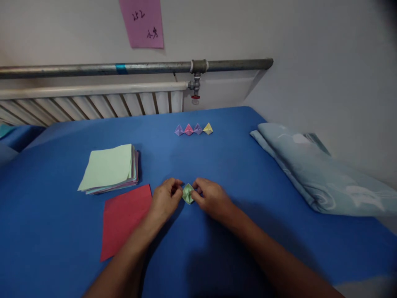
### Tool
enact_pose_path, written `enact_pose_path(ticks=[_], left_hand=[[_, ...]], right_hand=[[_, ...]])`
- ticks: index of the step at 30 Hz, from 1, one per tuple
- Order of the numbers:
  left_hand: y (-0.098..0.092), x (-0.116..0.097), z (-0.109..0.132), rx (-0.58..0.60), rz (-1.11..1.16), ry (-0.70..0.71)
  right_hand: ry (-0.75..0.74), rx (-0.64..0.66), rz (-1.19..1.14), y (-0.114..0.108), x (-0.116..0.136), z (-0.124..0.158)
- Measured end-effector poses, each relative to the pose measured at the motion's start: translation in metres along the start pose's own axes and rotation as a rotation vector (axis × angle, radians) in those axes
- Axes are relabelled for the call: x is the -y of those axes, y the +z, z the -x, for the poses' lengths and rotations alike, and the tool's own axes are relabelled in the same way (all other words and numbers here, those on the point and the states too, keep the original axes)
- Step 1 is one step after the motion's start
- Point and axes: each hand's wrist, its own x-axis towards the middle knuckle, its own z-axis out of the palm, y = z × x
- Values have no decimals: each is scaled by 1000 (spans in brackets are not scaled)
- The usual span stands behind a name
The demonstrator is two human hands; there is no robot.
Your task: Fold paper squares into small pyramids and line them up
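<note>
A small green folded paper piece point(187, 193) lies on the blue sheet point(235, 174) between my two hands. My left hand point(166, 199) pinches its left side with curled fingers. My right hand point(210, 198) pinches its right side the same way. Further back, a row of several small folded paper shapes point(194, 129) in purple, pink, violet and yellow sits in a line. A red paper square point(124, 219) lies flat just left of my left forearm. Behind it is a stack of coloured paper sheets point(110, 168) with a pale green one on top.
A folded light-blue blanket point(313, 169) lies along the right side. A radiator point(89, 105) and a grey metal pipe point(136, 67) with a valve run along the wall behind. A pink note point(143, 22) hangs on the wall.
</note>
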Motion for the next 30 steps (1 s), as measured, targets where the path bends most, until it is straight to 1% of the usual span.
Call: enact_pose_path(ticks=[4, 8, 12, 15, 21, 26, 30], left_hand=[[-5, -2, 0, 22, -21, -30], [-4, -4, 0, 28, -99, -17], [1, -7, 0, 6, -221, 21], [3, -9, -2, 11, -289, 32], [3, -11, -5, 21, -338, 36], [1, -15, -8, 74, -365, 2], [1, -17, -10, 91, -401, 24]], right_hand=[[71, -50, -55, -4, -7, 0], [44, -104, -29, -3, -11, -2], [62, -75, 45, 2, -6, -4], [87, -70, 67, 5, -4, -4], [67, -53, 83, 5, -7, -5], [98, -3, 91, 3, -6, -7], [72, -11, 101, 3, -5, -8]])
